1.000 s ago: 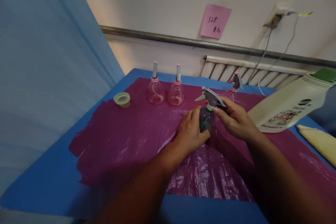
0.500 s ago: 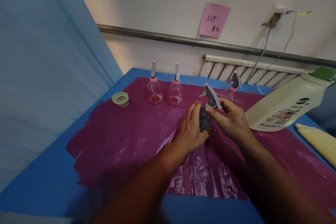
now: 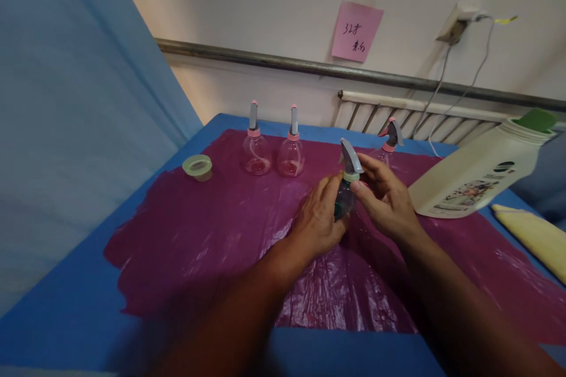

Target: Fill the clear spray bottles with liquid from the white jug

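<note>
Gripping spray bottle (image 3: 346, 195) with left hand (image 3: 316, 218), fingers (image 3: 328, 193) closed round it, toward four o'clock from view centre. With right hand (image 3: 385, 200) bent at collar (image 3: 351, 177); cannot tell whether gripping. With jug (image 3: 469, 179) at bottle's three o'clock.

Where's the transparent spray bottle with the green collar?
Head view, right of centre: the bottle is between the left hand and right hand, over maroon plastic sheeting.

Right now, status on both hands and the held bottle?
Left hand around spray bottle, right hand at its green collar. Bottle near upright. Nothing visibly blocking either hand.
</note>
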Tool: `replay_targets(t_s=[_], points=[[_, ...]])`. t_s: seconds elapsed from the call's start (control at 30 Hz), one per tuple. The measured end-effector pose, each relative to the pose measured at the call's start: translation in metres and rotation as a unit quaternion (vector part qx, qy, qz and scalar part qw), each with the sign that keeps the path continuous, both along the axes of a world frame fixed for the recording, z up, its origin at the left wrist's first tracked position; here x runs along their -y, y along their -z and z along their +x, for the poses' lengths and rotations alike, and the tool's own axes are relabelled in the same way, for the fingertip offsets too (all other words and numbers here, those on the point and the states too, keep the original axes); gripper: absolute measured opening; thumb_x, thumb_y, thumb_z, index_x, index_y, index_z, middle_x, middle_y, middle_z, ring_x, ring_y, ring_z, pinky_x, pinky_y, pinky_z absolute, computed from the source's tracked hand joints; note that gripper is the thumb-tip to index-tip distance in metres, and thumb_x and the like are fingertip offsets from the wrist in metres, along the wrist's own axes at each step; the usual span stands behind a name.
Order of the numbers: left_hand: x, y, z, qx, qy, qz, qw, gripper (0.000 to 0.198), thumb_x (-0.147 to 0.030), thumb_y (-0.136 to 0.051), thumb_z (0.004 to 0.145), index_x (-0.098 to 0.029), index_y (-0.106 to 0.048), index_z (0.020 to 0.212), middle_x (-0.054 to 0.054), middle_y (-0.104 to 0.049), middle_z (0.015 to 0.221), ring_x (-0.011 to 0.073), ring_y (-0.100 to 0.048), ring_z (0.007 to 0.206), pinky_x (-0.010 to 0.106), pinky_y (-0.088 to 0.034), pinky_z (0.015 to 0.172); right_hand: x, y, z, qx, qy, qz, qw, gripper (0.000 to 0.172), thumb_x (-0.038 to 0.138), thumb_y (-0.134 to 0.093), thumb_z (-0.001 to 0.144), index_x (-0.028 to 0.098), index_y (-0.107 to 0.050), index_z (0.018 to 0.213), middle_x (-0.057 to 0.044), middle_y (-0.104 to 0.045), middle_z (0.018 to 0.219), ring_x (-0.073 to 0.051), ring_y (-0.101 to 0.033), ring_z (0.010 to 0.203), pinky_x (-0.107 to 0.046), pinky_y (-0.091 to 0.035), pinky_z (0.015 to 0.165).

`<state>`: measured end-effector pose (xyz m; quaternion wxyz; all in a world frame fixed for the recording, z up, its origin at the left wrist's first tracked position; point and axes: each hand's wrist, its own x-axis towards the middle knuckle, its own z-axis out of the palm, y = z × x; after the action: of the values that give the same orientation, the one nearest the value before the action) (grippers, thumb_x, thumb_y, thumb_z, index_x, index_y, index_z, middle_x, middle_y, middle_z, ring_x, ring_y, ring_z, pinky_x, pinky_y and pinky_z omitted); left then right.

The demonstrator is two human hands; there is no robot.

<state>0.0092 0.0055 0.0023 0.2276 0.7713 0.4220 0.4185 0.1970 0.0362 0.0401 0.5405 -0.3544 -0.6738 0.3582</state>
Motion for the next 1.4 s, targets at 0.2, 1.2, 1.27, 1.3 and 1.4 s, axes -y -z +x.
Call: replay_targets(t_s=[0.2, 1.2, 1.27, 1.3, 1.4], points=[[-0.001, 0.0, 0.0, -0.014, -0.009, 0.004, 1.0, 0.093, -0.018, -0.071, 0.097, -0.029, -0.028, 0.178, 0.016, -0.05, 0.176, 0.0364, -0.05, 0.166, 0.061, -0.042, 0.141, -0.002, -0.002, -0.001, 0.024, 0.035, 0.014, 0.999, 0.036, 0.045, -0.08, 0.108, 0.031, -0.078, 0.14, -0.008, -0.084, 0.136, -0.026, -0.081, 0.122, -0.052, -0.063, 0.118], [0.002, 0.002, 0.0, -0.002, 0.005, 0.026, 1.0, 0.108, -0.012, -0.069, 0.098, -0.032, -0.011, 0.187, 0.018, -0.039, 0.186, 0.0376, -0.043, 0.172, 0.065, -0.042, 0.141, -0.002, 0.004, -0.006, -0.056, 0.022, -0.056, 0.997, 0.043, 0.058, -0.088, 0.098, 0.032, -0.076, 0.13, -0.007, -0.087, 0.131, -0.026, -0.083, 0.114, -0.046, -0.069, 0.103], [0.002, 0.0, 0.0, -0.005, 0.008, 0.02, 1.0, 0.111, -0.01, -0.068, 0.097, -0.034, -0.008, 0.188, 0.017, -0.04, 0.185, 0.0376, -0.043, 0.172, 0.065, -0.042, 0.141, -0.001, 0.003, -0.006, -0.048, 0.023, -0.051, 0.997, 0.044, 0.058, -0.088, 0.098, 0.032, -0.076, 0.131, -0.008, -0.087, 0.133, -0.027, -0.083, 0.119, -0.049, -0.069, 0.109], [0.002, -0.001, 0.0, -0.007, 0.009, 0.017, 1.0, 0.113, -0.01, -0.068, 0.097, -0.035, -0.007, 0.188, 0.016, -0.04, 0.184, 0.0375, -0.044, 0.172, 0.065, -0.042, 0.141, 0.0, 0.003, -0.006, -0.042, 0.026, -0.044, 0.998, 0.043, 0.057, -0.088, 0.099, 0.032, -0.076, 0.132, -0.008, -0.086, 0.135, -0.028, -0.082, 0.123, -0.05, -0.067, 0.113], [0.003, -0.003, -0.001, -0.009, 0.014, 0.011, 1.0, 0.116, -0.008, -0.068, 0.096, -0.039, -0.006, 0.189, 0.015, -0.041, 0.184, 0.0373, -0.043, 0.172, 0.065, -0.042, 0.141, 0.001, 0.006, -0.005, -0.029, 0.033, -0.017, 0.999, 0.039, 0.05, -0.086, 0.102, 0.032, -0.077, 0.135, -0.008, -0.084, 0.139, -0.027, -0.081, 0.128, -0.053, -0.063, 0.122]])
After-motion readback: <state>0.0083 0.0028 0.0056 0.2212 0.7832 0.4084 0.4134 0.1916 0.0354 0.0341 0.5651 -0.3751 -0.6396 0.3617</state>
